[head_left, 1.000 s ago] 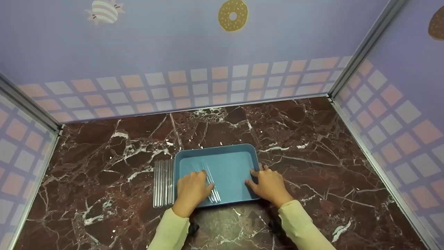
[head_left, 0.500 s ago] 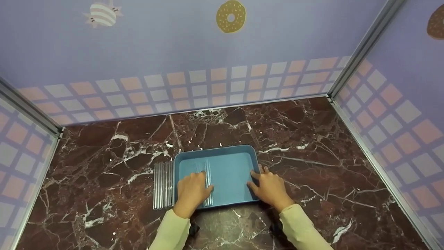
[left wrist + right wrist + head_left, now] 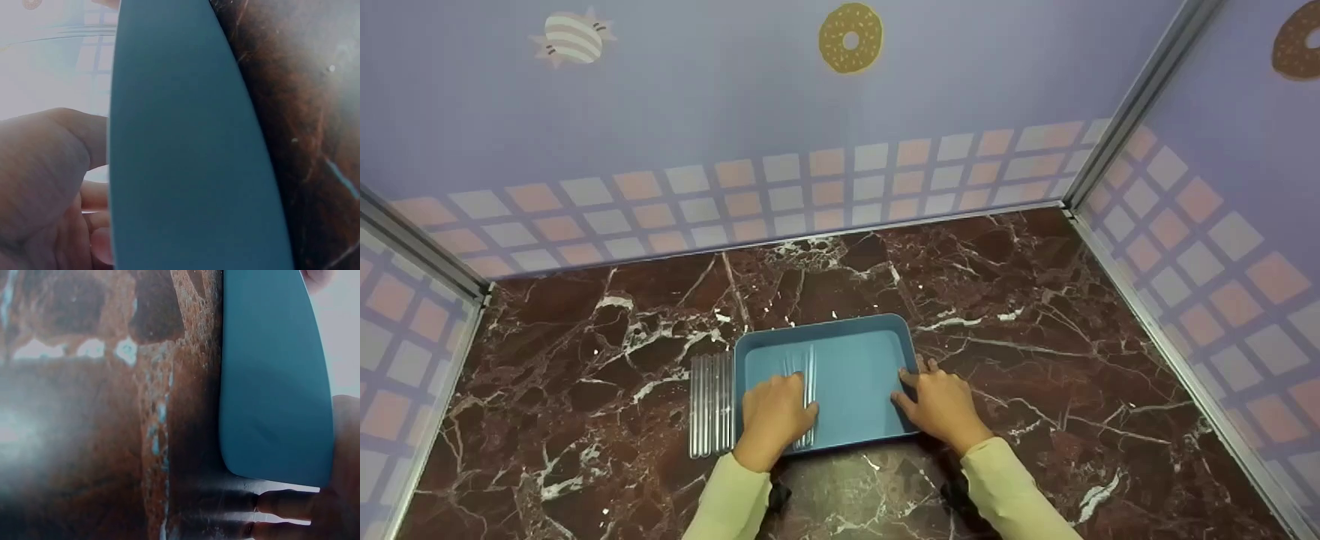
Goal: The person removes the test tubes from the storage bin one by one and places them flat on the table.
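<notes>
A shallow blue tray (image 3: 855, 390) lies on the dark marbled table. Several clear tubes (image 3: 811, 360) lie inside its left half, running front to back. My left hand (image 3: 775, 416) reaches over the tray's front left part with curled fingers at these tubes, the thumb across them; its fingertips are partly hidden. In the left wrist view the tray wall (image 3: 185, 146) covers part of the left fingers (image 3: 95, 194). My right hand (image 3: 947, 405) grips the tray's right wall, with the thumb inside and some fingers outside. The right wrist view shows two fingers (image 3: 287, 503) beside the tray corner.
More clear tubes (image 3: 711, 405) lie side by side on the table, close against the tray's left side. Patterned panels (image 3: 810, 187) enclose the back and both sides. Marbled tabletop (image 3: 1072, 352) extends on either side of the tray.
The tubes in the tray have swung from slanted to nearly parallel with its short sides, their near ends shifting left. Both hands have stayed almost in place.
</notes>
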